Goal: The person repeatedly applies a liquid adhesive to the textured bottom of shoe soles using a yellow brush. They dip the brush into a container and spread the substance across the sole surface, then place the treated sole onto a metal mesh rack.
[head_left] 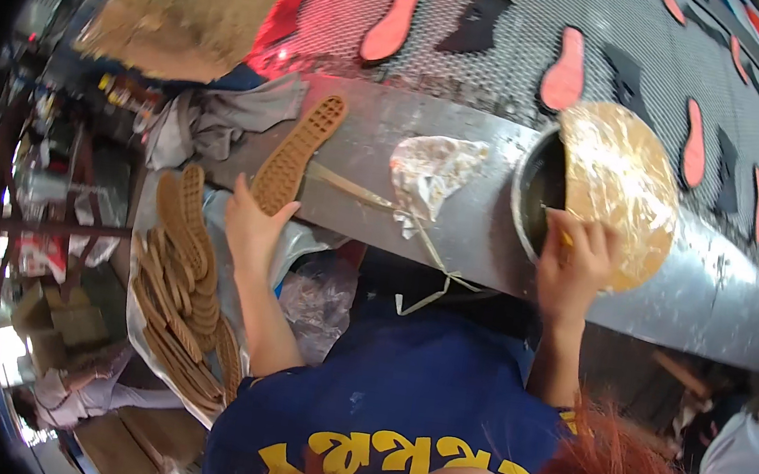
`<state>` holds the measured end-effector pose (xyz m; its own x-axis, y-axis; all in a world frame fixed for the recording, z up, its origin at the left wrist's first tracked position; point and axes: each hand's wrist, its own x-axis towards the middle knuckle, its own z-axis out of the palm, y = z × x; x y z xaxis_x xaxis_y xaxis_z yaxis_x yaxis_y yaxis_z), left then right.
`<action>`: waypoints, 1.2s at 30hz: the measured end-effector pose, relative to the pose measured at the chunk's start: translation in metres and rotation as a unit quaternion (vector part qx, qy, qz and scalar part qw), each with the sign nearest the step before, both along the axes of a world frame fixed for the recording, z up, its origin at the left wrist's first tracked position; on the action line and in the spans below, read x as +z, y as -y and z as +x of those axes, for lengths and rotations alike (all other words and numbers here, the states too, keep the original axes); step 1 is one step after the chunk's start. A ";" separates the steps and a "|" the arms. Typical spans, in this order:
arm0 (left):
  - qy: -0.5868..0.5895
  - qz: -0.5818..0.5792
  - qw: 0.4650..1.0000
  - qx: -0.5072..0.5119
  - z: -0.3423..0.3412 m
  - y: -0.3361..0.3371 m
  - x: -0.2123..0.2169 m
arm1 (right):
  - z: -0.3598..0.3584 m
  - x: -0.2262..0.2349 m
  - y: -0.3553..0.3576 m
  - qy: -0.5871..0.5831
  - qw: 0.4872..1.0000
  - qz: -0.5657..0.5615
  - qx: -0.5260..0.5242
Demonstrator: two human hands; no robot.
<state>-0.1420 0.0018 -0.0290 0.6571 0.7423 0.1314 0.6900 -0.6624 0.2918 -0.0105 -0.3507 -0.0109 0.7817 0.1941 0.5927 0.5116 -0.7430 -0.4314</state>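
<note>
Now the left hand (pixel 253 222) grips a tan sole (pixel 297 155) at the metal ledge (pixel 485 226) edge; the right hand (pixel 575 261) holds a brush (pixel 559 229) in the pot (pixel 536 195), beside crumpled plastic (pixel 429 177).

A grey metal tabletop (pixel 493 241) carries a tan shoe sole (pixel 298 153), a crumpled sheet of plastic (pixel 432 173), a grey rag (pixel 223 118) and a round metal pot (pixel 536 199). Beyond it, a mesh conveyor belt (pixel 508 35) carries pink and black insoles.

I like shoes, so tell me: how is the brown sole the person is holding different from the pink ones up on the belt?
The brown sole shows a waffle grid of holes; the pink soles look smooth. The brown one lies on the metal ledge, gripped by the left hand; the pink ones lie untouched on the mesh belt. Both are foot-shaped.
</note>
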 end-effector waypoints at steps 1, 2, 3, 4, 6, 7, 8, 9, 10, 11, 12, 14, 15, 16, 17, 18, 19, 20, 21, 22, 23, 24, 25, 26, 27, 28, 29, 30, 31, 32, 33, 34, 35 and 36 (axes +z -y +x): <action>0.031 0.000 1.000 0.004 0.003 -0.001 0.004 | -0.001 -0.002 -0.001 -0.004 1.000 0.007 0.001; 0.068 0.013 0.998 -0.010 0.008 0.003 0.008 | -0.001 -0.006 -0.002 -0.006 1.000 0.014 0.005; 0.104 0.026 0.994 -0.023 0.012 0.008 0.014 | -0.002 -0.010 0.001 -0.009 1.000 0.021 0.000; 0.140 0.039 0.989 -0.028 0.014 0.011 0.020 | -0.004 -0.009 0.002 -0.009 0.999 0.042 -0.001; 0.234 0.032 0.969 -0.070 0.022 0.015 0.025 | -0.006 -0.004 0.005 -0.011 0.996 0.084 0.004; 0.302 0.012 0.949 -0.089 0.026 0.017 0.026 | -0.006 -0.005 0.005 -0.005 0.996 0.089 -0.002; 0.369 -0.003 0.924 -0.101 0.032 0.016 0.027 | -0.005 -0.006 0.001 -0.033 0.993 0.117 0.007; 0.458 -0.068 0.878 -0.120 0.042 0.014 0.020 | -0.005 -0.007 -0.004 -0.063 0.987 0.144 0.020; 0.548 -0.114 0.818 -0.131 0.054 0.007 0.011 | -0.003 -0.009 -0.013 -0.087 0.979 0.176 0.051; 0.634 -0.147 0.746 -0.140 0.063 -0.004 0.002 | -0.004 -0.010 -0.019 -0.112 0.971 0.205 0.058; 0.625 -0.179 0.751 -0.115 0.076 -0.011 -0.005 | -0.004 -0.021 -0.018 -0.116 0.965 0.229 0.057; 0.588 -0.256 0.766 -0.043 0.101 0.003 0.008 | -0.004 -0.035 -0.018 -0.142 0.933 0.327 0.052; 0.552 -0.246 0.796 -0.025 0.117 -0.008 -0.022 | -0.004 -0.036 -0.014 -0.185 0.920 0.338 0.074; 0.527 -0.236 0.816 -0.022 0.122 -0.014 -0.036 | -0.003 -0.045 -0.012 -0.232 0.899 0.362 0.085; 0.536 -0.144 0.831 -0.032 0.134 -0.022 -0.059 | 0.002 -0.059 -0.005 -0.255 0.894 0.352 0.107; 0.534 -0.200 0.820 -0.054 0.138 -0.017 -0.053 | 0.007 -0.072 0.004 -0.271 0.893 0.342 0.111; 0.514 -0.246 0.821 -0.043 0.135 -0.013 -0.042 | 0.012 -0.080 0.009 -0.248 0.894 0.332 0.172; 0.490 -0.300 0.818 -0.036 0.131 -0.009 -0.030 | 0.016 -0.084 0.013 -0.224 0.894 0.318 0.224; 0.507 -0.261 0.819 -0.067 0.148 0.004 -0.012 | 0.014 -0.085 0.017 -0.214 0.896 0.336 0.197; 0.552 -0.223 0.802 -0.050 0.126 0.005 0.000 | 0.018 -0.070 0.005 -0.211 0.903 0.309 0.211; 0.582 -0.180 0.792 -0.049 0.113 0.007 0.010 | 0.006 -0.045 -0.015 -0.222 0.910 0.307 0.167; 0.578 -0.135 0.803 -0.060 0.115 0.012 0.017 | 0.011 -0.056 -0.017 -0.243 0.900 0.324 0.163; 0.595 -0.105 0.794 -0.066 0.110 0.013 0.022 | 0.009 -0.052 -0.020 -0.229 0.912 0.299 0.159; 0.611 -0.076 0.785 -0.073 0.106 0.013 0.024 | 0.006 -0.050 -0.021 -0.214 0.925 0.275 0.152; 0.575 -0.114 0.807 -0.076 0.104 0.015 0.015 | 0.003 -0.048 -0.020 -0.200 0.936 0.252 0.143; 0.541 -0.143 0.826 -0.075 0.098 0.015 0.002 | 0.002 -0.046 -0.020 -0.184 0.945 0.231 0.142; 0.505 -0.176 0.841 -0.085 0.099 0.015 -0.012 | 0.003 -0.050 -0.017 -0.178 0.940 0.251 0.145; 0.415 -0.171 0.888 -0.101 0.102 0.011 -0.028 | 0.005 -0.055 -0.014 -0.173 0.935 0.272 0.151; 0.323 -0.168 0.923 -0.121 0.103 0.006 -0.044 | 0.003 -0.048 -0.017 -0.206 0.922 0.301 0.132; 0.230 -0.163 0.950 -0.134 0.097 0.007 -0.054 | 0.000 -0.040 -0.019 -0.239 0.908 0.324 0.119; 0.266 -0.131 0.947 -0.122 0.091 0.002 -0.058 | -0.001 -0.036 -0.028 -0.222 0.901 0.342 0.149; 0.291 -0.123 0.940 -0.129 0.096 -0.001 -0.063 | 0.003 -0.046 -0.027 -0.225 0.897 0.358 0.129; 0.305 -0.282 0.907 -0.074 0.101 0.002 -0.064 | 0.003 -0.045 -0.030 -0.199 0.907 0.347 0.129; 0.338 -0.370 0.865 -0.028 0.104 0.007 -0.059 | 0.005 -0.049 -0.032 -0.196 0.914 0.340 0.100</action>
<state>-0.0381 -0.0054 -0.0881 0.6530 0.7573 0.0026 0.1694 -0.1494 0.9742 -0.0057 -0.3185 -0.0598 0.9491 0.0466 0.3116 0.3150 -0.1435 -0.9382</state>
